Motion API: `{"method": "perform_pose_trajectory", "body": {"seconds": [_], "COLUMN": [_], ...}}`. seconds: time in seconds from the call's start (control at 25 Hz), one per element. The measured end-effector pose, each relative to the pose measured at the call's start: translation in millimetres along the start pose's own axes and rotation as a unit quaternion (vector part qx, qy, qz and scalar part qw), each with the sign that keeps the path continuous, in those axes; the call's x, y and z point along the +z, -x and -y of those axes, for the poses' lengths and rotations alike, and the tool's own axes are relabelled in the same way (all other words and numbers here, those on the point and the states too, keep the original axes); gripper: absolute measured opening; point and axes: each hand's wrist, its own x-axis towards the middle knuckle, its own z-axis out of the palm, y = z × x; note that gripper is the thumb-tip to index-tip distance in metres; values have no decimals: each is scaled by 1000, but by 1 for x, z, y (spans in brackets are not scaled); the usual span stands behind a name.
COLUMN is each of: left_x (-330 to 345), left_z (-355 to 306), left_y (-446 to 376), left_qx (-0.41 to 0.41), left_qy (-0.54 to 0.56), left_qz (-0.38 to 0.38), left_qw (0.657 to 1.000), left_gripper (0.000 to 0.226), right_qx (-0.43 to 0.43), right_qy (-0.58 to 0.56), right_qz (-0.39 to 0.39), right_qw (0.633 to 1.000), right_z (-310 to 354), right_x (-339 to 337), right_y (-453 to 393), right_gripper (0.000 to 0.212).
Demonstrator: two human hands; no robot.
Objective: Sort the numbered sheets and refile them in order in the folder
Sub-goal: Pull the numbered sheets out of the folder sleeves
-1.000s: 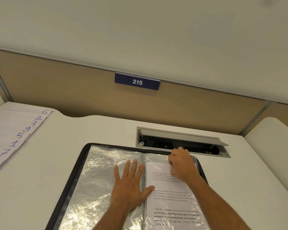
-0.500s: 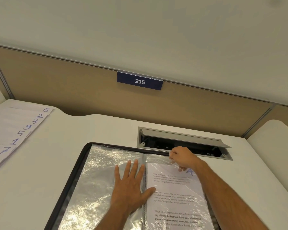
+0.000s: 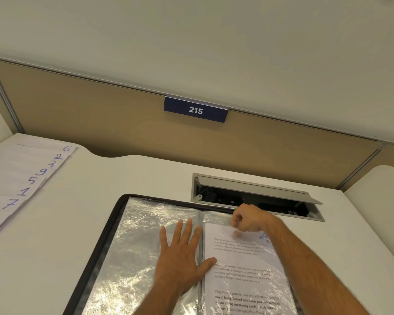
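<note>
A black display folder (image 3: 114, 223) lies open on the white desk, its clear plastic sleeves crinkled and shiny. My left hand (image 3: 180, 253) presses flat on the empty left sleeve beside the spine, thumb on the right page. In the right sleeve sits a printed sheet (image 3: 243, 269) with a blue handwritten number at its top right corner, partly hidden by my arm. My right hand (image 3: 248, 218) pinches the top edge of that sleeve. At the far left several numbered sheets (image 3: 21, 178) lie fanned out, showing 6, 2, 3, 9, 5, 1, 7, 8.
An open grey cable tray (image 3: 255, 189) is recessed in the desk just behind the folder. A tan partition with a blue "215" sign (image 3: 195, 109) closes off the back. Another white desk (image 3: 382, 189) adjoins at the right.
My right hand slid up from the sheet's top to the sleeve's upper edge and now pinches it, uncovering the blue number. My left hand stayed pressed on the left sleeve.
</note>
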Motion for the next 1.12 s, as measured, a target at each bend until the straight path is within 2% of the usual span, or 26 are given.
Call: {"method": "perform_pose_trajectory", "body": {"seconds": [0.48, 0.8, 0.84, 0.92, 1.12], "left_x": [-5, -20, -20, -20, -14], "left_z": [-2, -4, -4, -3, -5], "left_y": [-1, 0, 0, 1, 0], "left_qx": [-4, -12, -12, -13, 12], "left_qy": [5, -14, -13, 2, 24], "left_qz": [34, 68, 60, 64, 33], "left_qw": [999, 998, 998, 998, 999], "left_gripper": [89, 104, 106, 108, 108], "right_qx": [17, 2, 0, -3, 1], "right_qy": [14, 23, 23, 52, 83], "right_qz": [2, 16, 0, -81, -274], "right_qw": [1000, 1000, 1000, 995, 958], "right_z": [3, 4, 4, 5, 9], "right_x": [1, 1, -1, -6, -24], "right_y": [-5, -7, -7, -5, -8], "right_gripper": [18, 16, 15, 13, 9]}}
